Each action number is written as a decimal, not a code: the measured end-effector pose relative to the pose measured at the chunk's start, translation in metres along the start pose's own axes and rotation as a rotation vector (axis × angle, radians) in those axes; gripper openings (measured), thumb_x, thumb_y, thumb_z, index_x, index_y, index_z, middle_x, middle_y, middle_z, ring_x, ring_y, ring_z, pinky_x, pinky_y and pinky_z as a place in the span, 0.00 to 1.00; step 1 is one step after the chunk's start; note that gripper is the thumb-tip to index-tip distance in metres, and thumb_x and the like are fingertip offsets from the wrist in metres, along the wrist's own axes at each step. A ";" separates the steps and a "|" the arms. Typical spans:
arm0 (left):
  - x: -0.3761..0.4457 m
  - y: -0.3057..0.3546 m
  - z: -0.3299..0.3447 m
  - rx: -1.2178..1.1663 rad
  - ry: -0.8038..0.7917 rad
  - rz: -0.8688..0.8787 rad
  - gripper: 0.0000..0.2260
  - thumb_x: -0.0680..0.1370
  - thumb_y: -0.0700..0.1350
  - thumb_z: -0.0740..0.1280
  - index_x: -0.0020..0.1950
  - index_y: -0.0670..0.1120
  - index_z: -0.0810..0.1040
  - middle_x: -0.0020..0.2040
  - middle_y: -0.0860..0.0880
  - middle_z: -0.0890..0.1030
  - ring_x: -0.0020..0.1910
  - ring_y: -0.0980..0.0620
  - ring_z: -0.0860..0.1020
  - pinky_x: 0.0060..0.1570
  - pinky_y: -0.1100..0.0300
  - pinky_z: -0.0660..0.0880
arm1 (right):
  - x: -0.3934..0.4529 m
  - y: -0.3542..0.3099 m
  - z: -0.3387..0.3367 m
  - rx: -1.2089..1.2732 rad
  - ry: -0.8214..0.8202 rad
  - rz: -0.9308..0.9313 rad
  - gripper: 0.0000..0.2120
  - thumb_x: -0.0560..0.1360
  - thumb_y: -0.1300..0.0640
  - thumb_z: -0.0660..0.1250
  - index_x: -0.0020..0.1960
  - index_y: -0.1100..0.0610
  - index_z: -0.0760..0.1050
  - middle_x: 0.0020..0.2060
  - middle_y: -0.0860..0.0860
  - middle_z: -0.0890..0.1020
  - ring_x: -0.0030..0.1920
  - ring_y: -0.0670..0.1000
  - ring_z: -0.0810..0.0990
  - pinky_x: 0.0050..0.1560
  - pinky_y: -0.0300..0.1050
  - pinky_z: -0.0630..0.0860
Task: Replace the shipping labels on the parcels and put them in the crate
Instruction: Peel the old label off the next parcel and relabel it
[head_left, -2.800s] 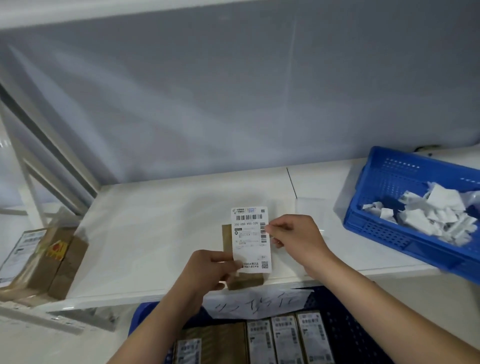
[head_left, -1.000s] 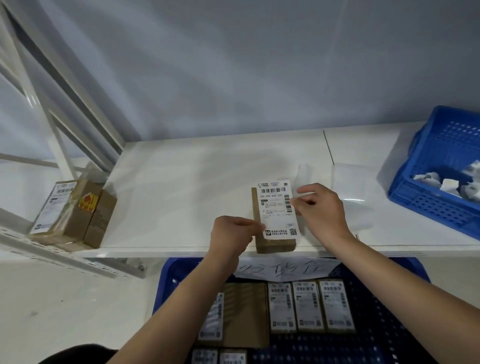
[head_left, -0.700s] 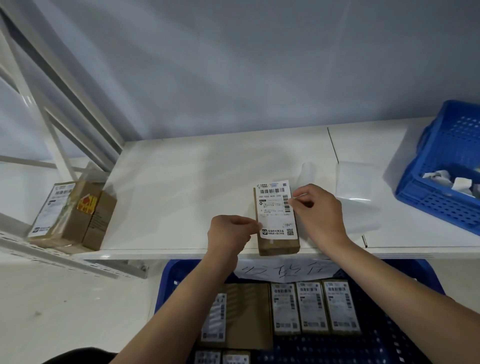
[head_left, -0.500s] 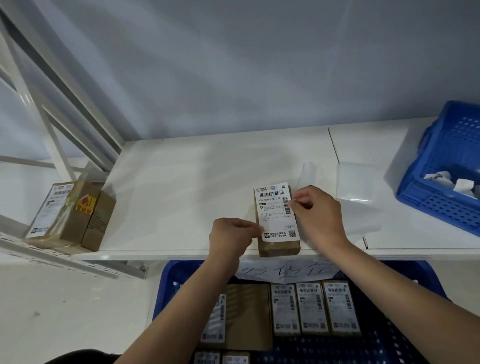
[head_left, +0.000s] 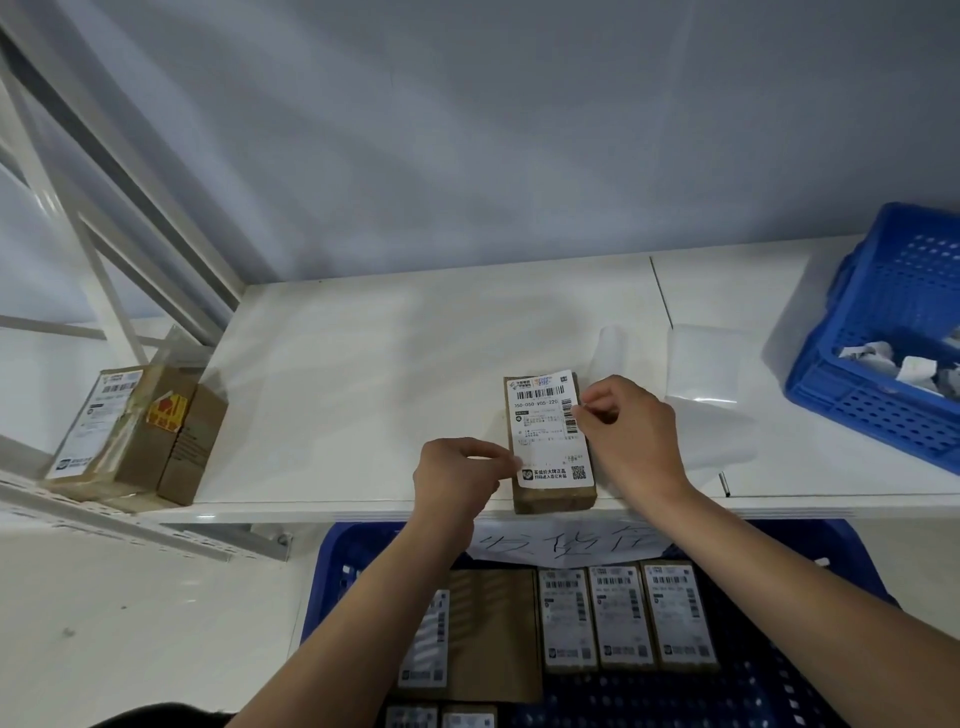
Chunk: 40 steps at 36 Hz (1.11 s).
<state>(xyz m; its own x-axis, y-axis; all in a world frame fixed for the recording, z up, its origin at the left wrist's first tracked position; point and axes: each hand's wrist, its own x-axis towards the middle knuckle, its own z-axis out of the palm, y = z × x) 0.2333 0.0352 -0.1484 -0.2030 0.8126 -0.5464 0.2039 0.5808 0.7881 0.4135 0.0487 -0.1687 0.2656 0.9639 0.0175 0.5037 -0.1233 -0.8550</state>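
A small brown parcel (head_left: 553, 500) lies on the white shelf (head_left: 363, 395) near its front edge. A white shipping label (head_left: 546, 431) lies over its top face. My left hand (head_left: 457, 475) pinches the label's lower left corner. My right hand (head_left: 626, 431) pinches the label's upper right edge. Below the shelf stands a blue crate (head_left: 343, 561) holding several labelled parcels (head_left: 621, 616) in a row.
Clear backing sheets (head_left: 701, 374) lie on the shelf right of my right hand. A second blue crate (head_left: 883, 395) with crumpled label scraps sits at the far right. Larger cardboard boxes (head_left: 135, 431) rest on the shelf's left end beside slanted metal rack struts.
The label, first held above the parcel, has come down onto its top face. The hands keep their grip on its corners and have shifted little in the last second.
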 end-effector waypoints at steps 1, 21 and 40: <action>0.000 0.000 0.000 -0.001 -0.004 -0.004 0.05 0.72 0.41 0.80 0.45 0.44 0.86 0.41 0.45 0.85 0.34 0.52 0.76 0.29 0.63 0.71 | 0.000 0.000 0.000 0.001 0.000 0.002 0.03 0.76 0.61 0.73 0.49 0.57 0.81 0.43 0.47 0.83 0.45 0.42 0.80 0.42 0.23 0.70; -0.004 0.005 0.002 0.036 -0.013 0.005 0.05 0.73 0.41 0.79 0.44 0.43 0.85 0.43 0.48 0.84 0.39 0.53 0.77 0.34 0.63 0.75 | 0.001 0.002 0.002 0.007 -0.022 -0.004 0.04 0.76 0.61 0.72 0.51 0.57 0.79 0.43 0.46 0.82 0.44 0.38 0.78 0.42 0.22 0.70; -0.005 0.004 0.004 0.104 0.031 0.015 0.06 0.72 0.43 0.80 0.44 0.44 0.85 0.47 0.47 0.85 0.41 0.51 0.80 0.35 0.59 0.77 | 0.001 0.002 0.005 -0.086 -0.057 -0.075 0.03 0.78 0.61 0.69 0.52 0.57 0.77 0.43 0.47 0.80 0.42 0.37 0.76 0.40 0.23 0.70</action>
<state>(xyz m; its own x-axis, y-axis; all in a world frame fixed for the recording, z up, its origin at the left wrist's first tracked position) 0.2393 0.0336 -0.1433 -0.2282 0.8202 -0.5246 0.3054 0.5719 0.7614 0.4109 0.0501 -0.1726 0.1785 0.9827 0.0485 0.5896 -0.0674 -0.8049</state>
